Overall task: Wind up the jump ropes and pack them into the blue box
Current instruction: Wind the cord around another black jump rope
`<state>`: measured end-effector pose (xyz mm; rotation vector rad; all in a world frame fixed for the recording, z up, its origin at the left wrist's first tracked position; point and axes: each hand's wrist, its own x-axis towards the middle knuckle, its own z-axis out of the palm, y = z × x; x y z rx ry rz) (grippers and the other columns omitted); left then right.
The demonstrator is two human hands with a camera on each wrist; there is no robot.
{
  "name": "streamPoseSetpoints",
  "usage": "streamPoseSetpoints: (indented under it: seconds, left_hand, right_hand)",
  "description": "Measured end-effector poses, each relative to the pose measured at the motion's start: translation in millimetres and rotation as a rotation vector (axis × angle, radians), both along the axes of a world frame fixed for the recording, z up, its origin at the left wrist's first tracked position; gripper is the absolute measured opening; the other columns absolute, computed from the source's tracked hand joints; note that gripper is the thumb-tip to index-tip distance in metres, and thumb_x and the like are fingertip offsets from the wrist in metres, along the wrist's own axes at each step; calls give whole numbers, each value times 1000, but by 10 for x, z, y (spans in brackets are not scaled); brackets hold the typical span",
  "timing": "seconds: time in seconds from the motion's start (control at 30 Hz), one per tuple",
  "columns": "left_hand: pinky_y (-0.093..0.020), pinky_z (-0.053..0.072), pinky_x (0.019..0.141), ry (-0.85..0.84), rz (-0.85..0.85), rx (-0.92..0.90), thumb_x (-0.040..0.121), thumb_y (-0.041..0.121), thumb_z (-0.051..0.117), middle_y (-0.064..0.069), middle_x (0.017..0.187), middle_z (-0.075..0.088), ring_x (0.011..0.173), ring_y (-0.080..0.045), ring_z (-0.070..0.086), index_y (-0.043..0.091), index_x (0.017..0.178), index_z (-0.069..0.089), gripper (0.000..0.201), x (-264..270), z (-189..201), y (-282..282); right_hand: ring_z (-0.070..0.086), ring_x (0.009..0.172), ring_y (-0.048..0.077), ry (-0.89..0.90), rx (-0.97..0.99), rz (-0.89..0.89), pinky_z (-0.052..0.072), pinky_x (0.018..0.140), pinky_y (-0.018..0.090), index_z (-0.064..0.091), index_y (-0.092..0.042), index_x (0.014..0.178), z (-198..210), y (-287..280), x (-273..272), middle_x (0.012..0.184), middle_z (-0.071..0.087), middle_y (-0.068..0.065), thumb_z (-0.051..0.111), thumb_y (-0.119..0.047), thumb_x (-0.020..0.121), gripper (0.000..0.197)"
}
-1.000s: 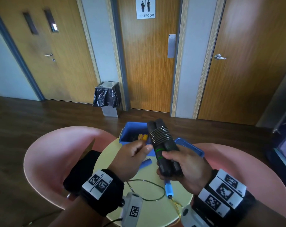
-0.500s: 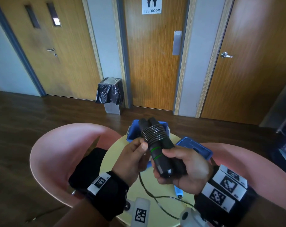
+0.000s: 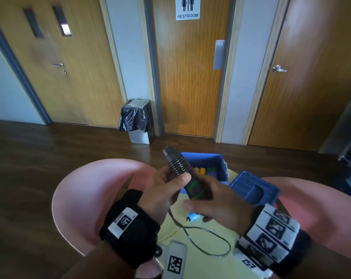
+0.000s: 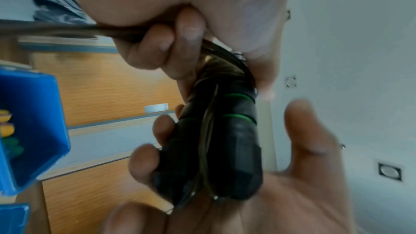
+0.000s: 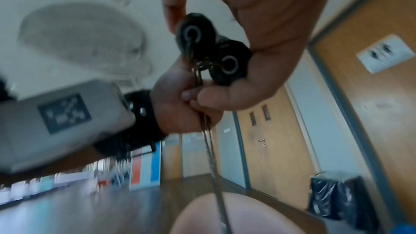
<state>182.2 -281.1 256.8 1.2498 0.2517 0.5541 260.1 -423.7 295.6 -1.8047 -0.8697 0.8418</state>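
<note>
Two black jump rope handles (image 3: 188, 182) with green rings lie side by side, their thin dark cord coiled round the upper part. My right hand (image 3: 217, 202) grips the lower ends of the handles (image 4: 225, 157), seen end-on in the right wrist view (image 5: 211, 49). My left hand (image 3: 166, 190) pinches the cord (image 4: 139, 33) beside the coils. The loose cord (image 3: 206, 238) hangs to the yellow table (image 3: 202, 264). The blue box (image 3: 208, 166) stands open behind the hands, with coloured pieces inside. A blue handle (image 3: 192, 216) of another rope lies under my right hand.
The blue lid (image 3: 253, 188) lies on the table right of the box. Pink chairs (image 3: 86, 194) stand left and right of the small round table. A bin with a black bag (image 3: 136, 119) stands by the wooden doors beyond.
The handles have tilted with their tops leaning to the left. My left hand has moved up against the coils and the loose cord on the table has grown shorter. The view has shifted.
</note>
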Motion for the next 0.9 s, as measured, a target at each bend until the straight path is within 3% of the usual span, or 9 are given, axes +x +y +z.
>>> streamPoseSetpoints:
  seconds: [0.03, 0.1, 0.17, 0.23, 0.43, 0.53, 0.63, 0.77, 0.9]
  left_hand:
    - [-30, 53, 67, 11, -2, 53, 69, 28, 78, -18, 77, 67, 69, -22, 63, 8, 95, 73, 33, -12, -2, 49]
    - [-27, 54, 73, -4, -20, 112, 74, 27, 74, -14, 89, 73, 80, -22, 69, 10, 98, 73, 30, -39, -9, 113]
    - [-41, 53, 90, -20, -32, 143, 76, 32, 73, -23, 109, 70, 102, -36, 67, 6, 109, 70, 42, -75, -55, 200]
    - [-33, 53, 81, -23, -43, 151, 73, 37, 73, -22, 110, 71, 92, -28, 70, 4, 113, 68, 52, -131, -45, 297]
    - [-3, 40, 50, -91, -179, 159, 82, 11, 60, 11, 60, 65, 48, 6, 56, -11, 113, 59, 38, -243, -20, 442]
    - [-20, 52, 72, -113, -120, 101, 80, 17, 71, -12, 92, 74, 78, -15, 69, -1, 111, 67, 36, -268, -45, 463]
    - [-48, 44, 88, -89, -55, 48, 77, 25, 74, -27, 105, 69, 95, -35, 61, 8, 106, 71, 34, -329, -65, 473]
    - [-48, 45, 82, -50, -23, 104, 74, 32, 73, -30, 103, 68, 89, -33, 61, 14, 98, 73, 30, -377, -75, 522]
    - [-36, 41, 68, -74, -76, 131, 77, 32, 70, -15, 88, 70, 75, -26, 55, 16, 105, 72, 32, -401, -37, 594]
  right_hand:
    - [63, 78, 12, -148, -23, 12, 52, 66, 26, 55, -28, 110, -7, 60, -38, 96, 66, 5, 77, -36, 71, 45]
    - [53, 62, 12, -271, -39, -40, 43, 55, 25, 55, -18, 105, -43, 183, -93, 77, 58, 2, 68, -22, 76, 32]
    - [46, 58, 14, -174, -22, -71, 38, 53, 29, 56, -9, 105, -79, 281, -154, 67, 49, 1, 66, -19, 70, 37]
    - [47, 57, 18, -11, 5, -104, 37, 54, 32, 57, -4, 104, -105, 352, -212, 62, 48, 1, 66, -22, 58, 50]
    - [43, 44, 22, 323, 143, -176, 30, 48, 27, 50, -4, 78, -137, 491, -378, 61, 44, 16, 63, -10, 52, 31]
    - [43, 43, 21, 374, 167, -189, 29, 46, 26, 48, -3, 77, -174, 569, -413, 62, 43, 15, 63, -9, 50, 31]
    - [43, 45, 22, 351, 131, -193, 29, 48, 27, 49, -3, 78, -206, 631, -447, 63, 43, 16, 63, -11, 50, 32]
    - [43, 47, 23, 431, 123, -187, 29, 48, 27, 48, -3, 77, -201, 682, -503, 71, 40, 19, 61, -10, 49, 32]
    - [44, 49, 23, 658, 173, -123, 32, 48, 25, 50, -3, 87, -174, 694, -516, 72, 42, 18, 63, -13, 39, 51]
